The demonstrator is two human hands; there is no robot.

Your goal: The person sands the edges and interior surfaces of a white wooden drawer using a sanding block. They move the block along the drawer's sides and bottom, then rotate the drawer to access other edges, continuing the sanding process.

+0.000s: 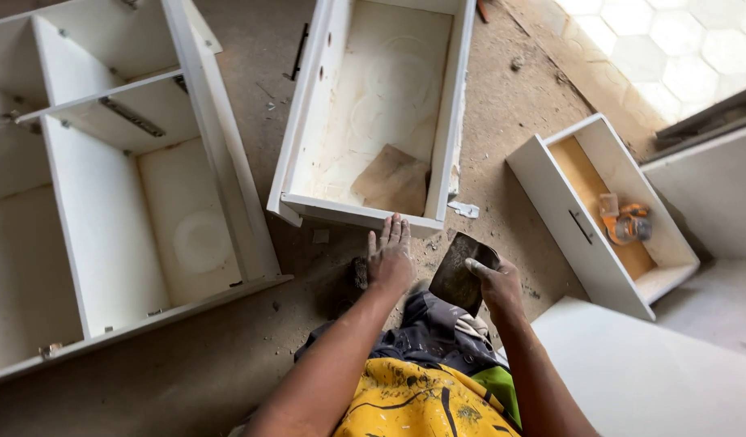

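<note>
Nearest, the right hand [496, 279] clasps a dark flat scraper blade [462, 271], which sticks out to the left of the fingers over the knee. Just left of it, the left hand [391, 255] lies spread and empty, fingertips touching the near edge of the white drawer box [308, 121]. Farther right sits a smaller drawer [551, 190] holding an orange tool [628, 222]. A white cabinet frame [106, 218] lies far left.

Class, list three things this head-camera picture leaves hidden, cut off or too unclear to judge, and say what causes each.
1. Head view: the large white cabinet carcass runs off the left and top edges.
2. Head view: the dark flat scraper blade has its handle hidden inside the right hand.
3. Head view: a small dark object beside the left hand, partly covered by it, cannot be identified.
</note>
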